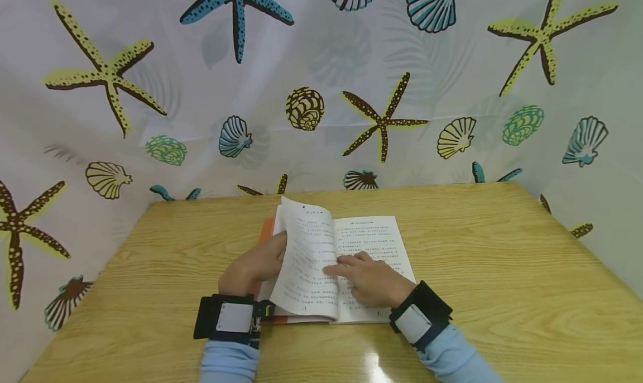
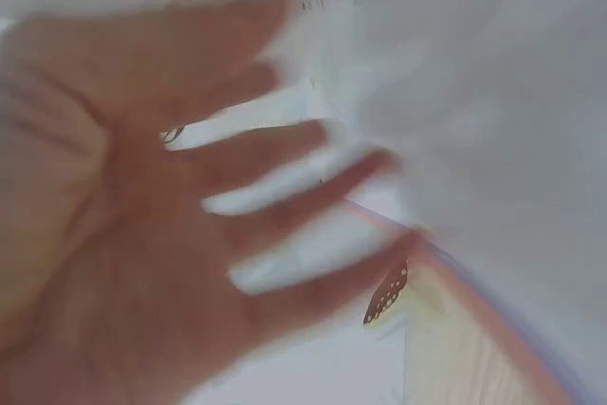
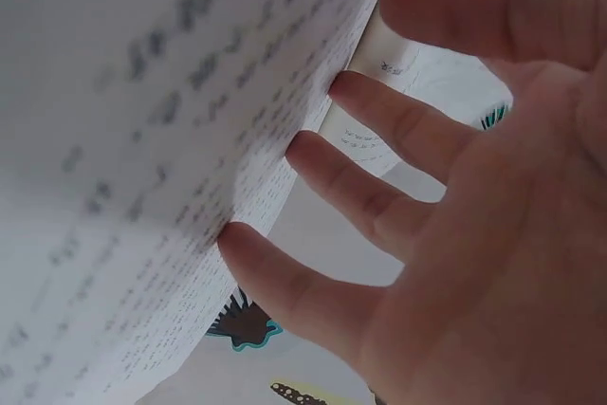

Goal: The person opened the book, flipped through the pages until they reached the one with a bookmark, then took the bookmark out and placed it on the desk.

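An open book (image 1: 369,235) with printed pages lies on the table in the head view. One left-side page (image 1: 306,260) stands raised and bowed. Behind that page reaches my left hand (image 1: 256,266), its fingertips hidden in the head view. In the left wrist view the fingers of this hand (image 2: 142,225) are spread and extended, with white paper (image 2: 503,120) close over them. My right hand (image 1: 374,282) lies over the right page, pointing at the book's middle fold. Its fingertips touch the printed paper (image 3: 190,158) in the right wrist view.
The book rests on a wood-grain table (image 1: 502,260). An orange cover edge (image 1: 266,229) shows at the book's left. A cloth (image 1: 311,53) printed with starfish and shells hangs behind the table and along its sides. Each wrist wears a black strap (image 1: 422,316).
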